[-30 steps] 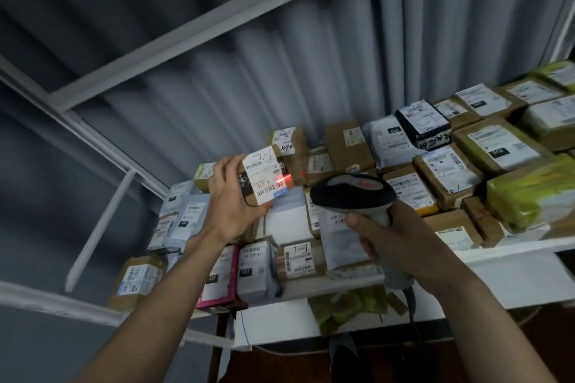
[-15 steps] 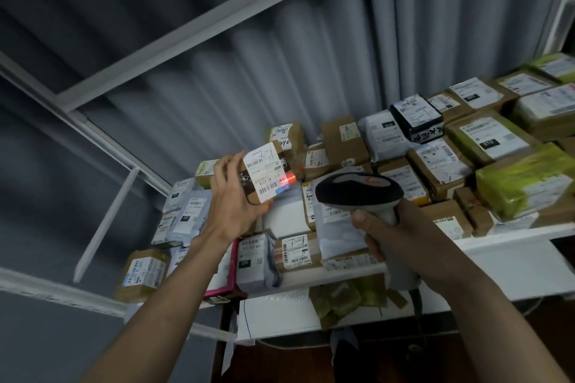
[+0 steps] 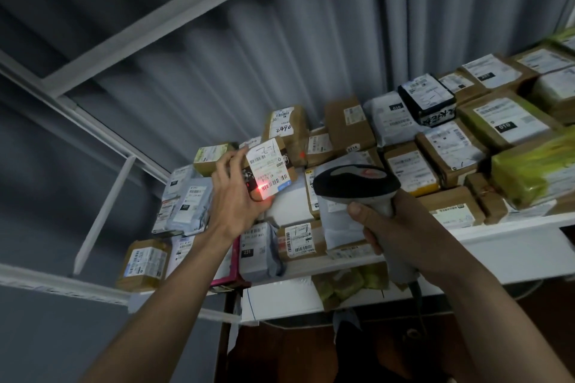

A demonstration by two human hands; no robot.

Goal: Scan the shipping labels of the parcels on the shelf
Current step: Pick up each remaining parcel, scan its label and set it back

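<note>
The shelf (image 3: 466,235) is carrying a crowd of taped brown and grey parcels, labels mostly facing up, and the whole view is sitting slightly differently than half a second ago: the head camera is drifting, so the stock is lying lower and further right in frame. The parcels themselves are not shifting.

The right hand (image 3: 401,227) is wrapping its fingers round the grip of the handheld scanner (image 3: 356,185), whose dark head is pointing left toward the lifted parcel, with its cable hanging below the shelf edge. It is holding nearly the same aim as before.

The left hand (image 3: 238,199) is clamping a small parcel (image 3: 269,169) between thumb and fingers, holding it up above the rear left stock with its white label (image 3: 270,172) turned to the scanner. This is tilting a little more than a moment ago.

The smallest change matters most: the red scan spot (image 3: 261,194), which was falling on the label's right edge, is now glowing at the lower left corner, over a barcode strip beside the thumb. The read is probably being attempted now; whether it is registering cannot be told.
</note>
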